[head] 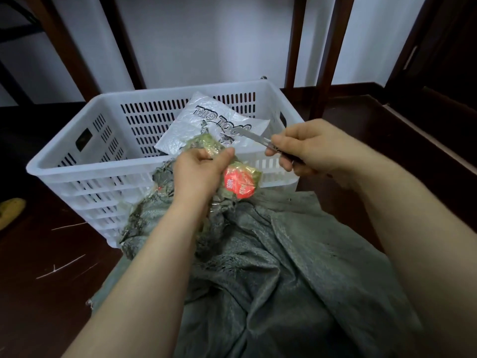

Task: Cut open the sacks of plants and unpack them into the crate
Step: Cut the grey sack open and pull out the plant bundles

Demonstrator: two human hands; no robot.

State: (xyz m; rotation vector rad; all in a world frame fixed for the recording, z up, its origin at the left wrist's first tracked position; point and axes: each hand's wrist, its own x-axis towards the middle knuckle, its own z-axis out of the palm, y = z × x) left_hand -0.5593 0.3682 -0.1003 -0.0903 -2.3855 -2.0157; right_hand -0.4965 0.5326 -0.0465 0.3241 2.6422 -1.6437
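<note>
Head view looks down on a grey-green woven sack [271, 254] lying crumpled on a dark wooden floor [46, 293], with its frayed, torn-open end pressed against the near wall of a white slotted plastic crate [77, 164]. The left hand [198, 171] reaches over that open end, its fingers and thumb curled tightly round a bundle [207, 142] of greenish plant matter wrapped in clear film, held just above the crate's near rim. An orange-red label [238, 183] with white print sits on the wrapping just beside this hand, on its right. The right hand [309, 148] is closed round the dark handle of a knife [251, 134], forefinger and thumb pinching it near the thin silver blade. The blade points left over the crate and lies near the bundle; it appears to stay clear of it. Inside the crate, a crinkled white plastic bag [206, 117] printed with black letters leans against the far wall. A few pale slivers [62, 267] are scattered on the floor to the left of the sack, and a yellow object [10, 209] shows partly at the left edge. Behind the crate, dark wooden posts [296, 47] stand against a white wall [206, 34].
</note>
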